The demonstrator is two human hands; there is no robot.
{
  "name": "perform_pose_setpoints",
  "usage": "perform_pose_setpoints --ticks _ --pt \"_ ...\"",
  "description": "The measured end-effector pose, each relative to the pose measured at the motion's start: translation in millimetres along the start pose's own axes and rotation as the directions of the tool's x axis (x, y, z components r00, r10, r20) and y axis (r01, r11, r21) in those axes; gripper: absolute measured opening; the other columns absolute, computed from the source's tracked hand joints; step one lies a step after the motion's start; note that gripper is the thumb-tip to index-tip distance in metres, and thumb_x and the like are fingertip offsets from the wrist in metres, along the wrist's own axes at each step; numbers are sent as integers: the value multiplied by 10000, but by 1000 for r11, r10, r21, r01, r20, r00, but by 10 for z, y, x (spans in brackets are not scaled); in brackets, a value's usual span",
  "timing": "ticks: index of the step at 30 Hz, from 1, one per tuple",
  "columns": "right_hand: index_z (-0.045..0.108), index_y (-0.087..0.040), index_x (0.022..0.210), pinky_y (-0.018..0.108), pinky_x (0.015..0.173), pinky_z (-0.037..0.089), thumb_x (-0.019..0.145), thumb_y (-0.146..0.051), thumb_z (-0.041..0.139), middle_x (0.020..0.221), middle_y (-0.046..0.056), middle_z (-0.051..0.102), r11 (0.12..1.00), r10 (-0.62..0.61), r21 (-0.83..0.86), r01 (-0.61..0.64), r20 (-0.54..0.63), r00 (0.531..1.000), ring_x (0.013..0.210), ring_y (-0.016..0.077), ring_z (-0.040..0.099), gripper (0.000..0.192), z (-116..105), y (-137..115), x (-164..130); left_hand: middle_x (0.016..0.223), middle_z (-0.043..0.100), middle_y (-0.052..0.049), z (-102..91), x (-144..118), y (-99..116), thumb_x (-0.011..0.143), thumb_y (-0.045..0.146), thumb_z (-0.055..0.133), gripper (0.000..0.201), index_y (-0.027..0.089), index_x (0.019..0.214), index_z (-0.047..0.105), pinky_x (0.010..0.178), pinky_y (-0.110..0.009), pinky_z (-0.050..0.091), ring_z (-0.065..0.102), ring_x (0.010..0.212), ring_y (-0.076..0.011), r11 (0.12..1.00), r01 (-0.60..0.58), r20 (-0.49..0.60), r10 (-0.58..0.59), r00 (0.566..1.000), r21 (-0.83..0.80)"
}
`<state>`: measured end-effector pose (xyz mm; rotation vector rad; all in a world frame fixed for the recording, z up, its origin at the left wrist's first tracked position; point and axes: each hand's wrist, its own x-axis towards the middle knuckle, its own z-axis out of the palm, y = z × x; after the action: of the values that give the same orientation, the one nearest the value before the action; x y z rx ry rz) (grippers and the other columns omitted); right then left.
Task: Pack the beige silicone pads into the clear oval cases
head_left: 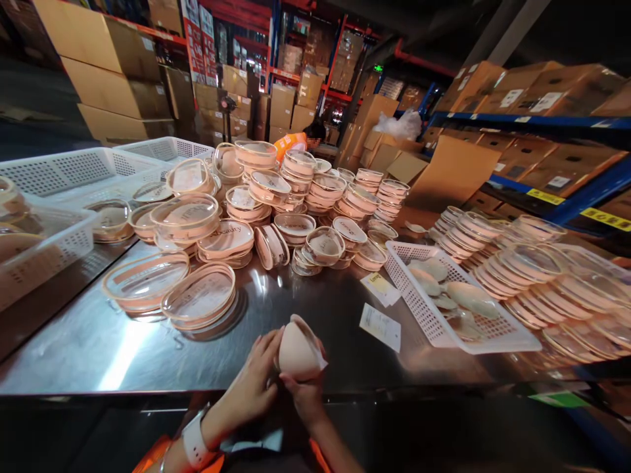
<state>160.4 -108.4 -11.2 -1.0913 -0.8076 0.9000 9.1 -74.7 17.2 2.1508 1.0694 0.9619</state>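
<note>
Between my hands, just above the near edge of the metal table (305,292), is a beige moulded bra cup (297,351), its rounded side towards me. My left hand (256,371) grips its left side, the fingers bent against the rim and the thumb below. My right hand (306,394) holds it from below and the right, with part of the fingers hidden behind the cup. A small white corner sticks out at the cup's right edge. Two printed cards (380,326) lie on the table to the right.
Stacks of clear oval cases (200,295) with beige contents fill the table's back and left. A white basket (419,315) holding several pale pads stands at right, beside more stacked cases (532,276). White crates (73,172) stand at left. Someone in orange (290,143) bends behind the stacks.
</note>
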Motion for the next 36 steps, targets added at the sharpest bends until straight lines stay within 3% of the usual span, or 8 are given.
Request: perform_pose_setpoints --ticks 5,11,14,17,20,24,29,36 --pt "595 -295 1246 392 820 575 572 -673 811 1099 56 724 865 333 380 -329 56 941 1033 269 673 803 -40 -245 62 1425 504 -267 -790 357 -339 870 187 466 475 109 1324 579 1083 -786 126 392 1361 -493 761 211 -327 2 945 613" --pt "720 -230 1012 348 767 594 540 -753 785 1010 80 767 712 481 427 -558 283 830 917 244 720 708 -103 -325 34 1284 633 -198 -1053 239 -708 887 128 405 384 164 1156 676 958 -582 430 574 1195 -408 575 -19 -91 162 983 818" --pt "672 -260 1143 393 753 603 540 -649 842 1033 60 755 866 363 311 -392 149 920 925 266 713 738 -131 -276 103 1212 679 -169 -1087 150 -612 882 106 422 291 172 912 703 943 -514 416 608 1129 -346 590 -46 -148 277 949 806" --pt "606 -283 1266 379 816 594 586 -461 879 1161 59 713 996 -67 -52 72 85 994 1014 259 685 754 -117 -390 278 1092 713 -124 -1068 119 -382 888 183 524 161 202 922 680 940 -468 399 631 1030 -284 687 8 -268 273 924 726" --pt "683 -284 1183 387 960 538 772 -306 754 1232 64 699 742 -341 -360 565 523 781 1122 245 649 418 7 -691 440 1098 696 -137 -948 108 -66 799 272 680 233 201 1021 666 998 -525 373 623 1027 -302 765 -19 -222 210 952 643" --pt "668 -276 1240 370 918 552 938 -259 551 1182 72 727 478 -254 -319 818 842 476 1076 220 671 325 245 -1053 491 1157 672 -118 -849 123 286 755 353 734 431 243 1163 651 1041 -556 386 615 1052 -304 882 -100 16 104 994 460" --pt "780 -257 951 352 799 548 940 -313 571 896 63 774 519 -195 -533 669 688 699 859 223 693 217 162 -1022 525 1379 565 -132 -834 13 93 795 493 685 559 271 1301 594 1024 -491 474 553 1236 -332 979 -84 26 81 996 184" --pt "769 -193 761 346 717 544 847 -660 575 742 59 737 925 165 -379 18 444 881 728 227 692 512 -121 -604 421 1341 609 -175 -525 -481 -562 691 437 749 818 181 1408 449 972 -482 546 628 1187 -349 942 245 -217 -295 931 -230"
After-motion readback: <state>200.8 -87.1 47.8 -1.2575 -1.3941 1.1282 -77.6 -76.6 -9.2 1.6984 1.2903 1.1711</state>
